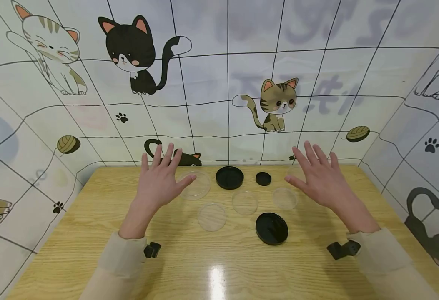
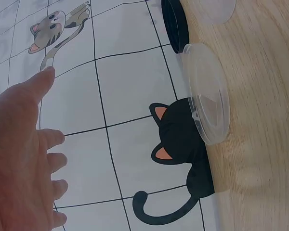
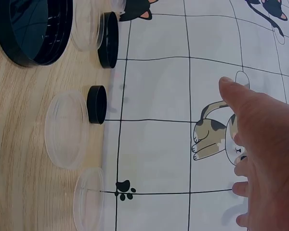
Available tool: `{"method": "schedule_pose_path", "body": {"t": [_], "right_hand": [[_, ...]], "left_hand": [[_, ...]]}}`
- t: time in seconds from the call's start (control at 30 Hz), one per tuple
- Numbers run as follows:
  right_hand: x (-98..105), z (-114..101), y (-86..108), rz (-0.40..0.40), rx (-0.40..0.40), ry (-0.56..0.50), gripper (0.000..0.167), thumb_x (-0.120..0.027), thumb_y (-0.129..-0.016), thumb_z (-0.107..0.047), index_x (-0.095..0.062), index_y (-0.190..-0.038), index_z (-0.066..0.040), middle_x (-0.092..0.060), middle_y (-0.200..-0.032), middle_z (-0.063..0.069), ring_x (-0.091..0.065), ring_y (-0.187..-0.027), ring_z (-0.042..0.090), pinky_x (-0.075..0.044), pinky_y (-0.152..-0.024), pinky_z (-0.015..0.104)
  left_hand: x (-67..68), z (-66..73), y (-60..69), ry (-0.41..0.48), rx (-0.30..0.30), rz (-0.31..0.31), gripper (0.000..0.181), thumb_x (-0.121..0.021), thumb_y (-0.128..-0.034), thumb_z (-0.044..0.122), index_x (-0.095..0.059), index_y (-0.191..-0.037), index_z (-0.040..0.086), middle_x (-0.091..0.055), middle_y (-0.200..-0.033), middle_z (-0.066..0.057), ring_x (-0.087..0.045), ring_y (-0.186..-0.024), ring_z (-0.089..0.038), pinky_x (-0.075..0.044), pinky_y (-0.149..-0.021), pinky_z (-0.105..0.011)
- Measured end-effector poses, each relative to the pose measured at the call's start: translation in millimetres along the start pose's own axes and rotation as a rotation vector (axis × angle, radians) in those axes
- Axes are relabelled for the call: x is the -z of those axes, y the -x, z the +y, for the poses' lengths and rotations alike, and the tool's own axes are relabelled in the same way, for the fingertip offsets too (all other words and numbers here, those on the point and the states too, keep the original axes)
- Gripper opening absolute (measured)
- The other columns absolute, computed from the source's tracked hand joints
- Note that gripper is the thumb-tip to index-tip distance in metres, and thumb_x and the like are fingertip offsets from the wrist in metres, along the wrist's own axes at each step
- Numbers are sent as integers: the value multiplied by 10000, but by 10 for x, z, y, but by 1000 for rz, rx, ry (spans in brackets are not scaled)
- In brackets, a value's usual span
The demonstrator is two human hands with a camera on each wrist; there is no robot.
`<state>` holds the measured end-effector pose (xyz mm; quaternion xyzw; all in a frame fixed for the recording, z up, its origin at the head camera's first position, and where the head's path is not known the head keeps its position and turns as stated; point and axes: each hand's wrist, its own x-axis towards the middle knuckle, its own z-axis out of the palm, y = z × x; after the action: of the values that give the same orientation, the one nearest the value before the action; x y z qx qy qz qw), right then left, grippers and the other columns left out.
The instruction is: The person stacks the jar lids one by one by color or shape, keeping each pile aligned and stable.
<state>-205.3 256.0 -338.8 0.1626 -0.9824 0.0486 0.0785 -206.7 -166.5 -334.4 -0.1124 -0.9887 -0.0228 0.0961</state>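
My left hand (image 1: 161, 177) hovers over the table's left side, fingers spread and holding nothing. Closest to its thumb is a large clear plastic lid (image 1: 200, 189). Fingers likewise spread, my right hand (image 1: 320, 179) is raised on the other side, near a smaller clear lid (image 1: 284, 198). Between the hands lie a black lid (image 1: 229, 178) at the back, a small black lid (image 1: 263, 178), and a large black lid (image 1: 272, 228) in front. Two more clear lids (image 1: 211, 216) lie around the middle. In the right wrist view another clear lid (image 3: 89, 199) stands out near the back edge.
The wooden table (image 1: 189, 266) meets a cat-patterned cloth wall (image 1: 211, 91) at its back edge. More of this cloth rises along both sides. Light reflects off the table's front middle. A small black camera (image 1: 152, 250) sits by the left cuff, with another (image 1: 343, 250) by the right.
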Motion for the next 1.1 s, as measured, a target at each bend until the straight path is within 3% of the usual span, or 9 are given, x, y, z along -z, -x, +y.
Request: {"method": "schedule_pose_path", "body": {"t": [0.17, 0.33, 0.5, 0.7, 0.9, 1.1], "right_hand": [[-17, -48, -47, -12, 17, -41, 886, -497, -1029, -601, -135, -1651, -83, -19, -1679, 259, -42, -1524, 486, -17, -1130, 750], [-82, -100, -139, 22, 87, -170, 885, -562, -1029, -530, -125, -1651, -77, -45, -1674, 272, -80, -1515, 500, -67, -1141, 733], [-174, -214, -247, 41, 146, -310, 900, -653, -1008, -436, -139, -1646, -63, -69, -1676, 261, -107, -1508, 504, -142, -1157, 689], [-333, -470, -408, 18, 165, -434, 946, -732, -969, -364, -138, -1649, -81, -85, -1697, 175, -126, -1528, 432, -247, -1152, 643], [-538, -808, -585, 49, 224, -502, 965, -811, -910, -288, -213, -1622, -31, -196, -1666, 192, -220, -1504, 418, -307, -1145, 604], [-735, -1144, -772, -25, 136, -783, 942, -838, -887, -236, -266, -1618, -77, -313, -1609, 193, -452, -1373, 428, -419, -1080, 570]], "left_hand": [[-21, -54, 21, 45, -4, 16, 893, -480, -985, 688, -233, -1645, 138, -110, -1706, -100, -12, -1564, -342, 22, -1199, -635], [-99, -175, 34, 177, -48, 79, 892, -547, -1001, 603, -184, -1651, 113, -95, -1707, -116, 3, -1564, -337, -19, -1206, -631], [-175, -295, 28, 398, -83, 131, 927, -676, -981, 470, -156, -1652, 97, -102, -1707, -112, 2, -1565, -325, -91, -1212, -612], [-279, -410, 43, 671, -38, 122, 998, -759, -938, 416, -113, -1665, 189, -107, -1710, -45, -51, -1567, -277, -189, -1193, -613], [-378, -459, 36, 883, 0, 103, 1043, -836, -887, 311, -140, -1661, 248, -158, -1695, -45, -186, -1537, -341, -270, -1176, -584], [-501, -548, -20, 1109, 11, 87, 1036, -843, -872, 123, -167, -1654, 189, -175, -1682, -68, -193, -1536, -304, -289, -1189, -507]]}}
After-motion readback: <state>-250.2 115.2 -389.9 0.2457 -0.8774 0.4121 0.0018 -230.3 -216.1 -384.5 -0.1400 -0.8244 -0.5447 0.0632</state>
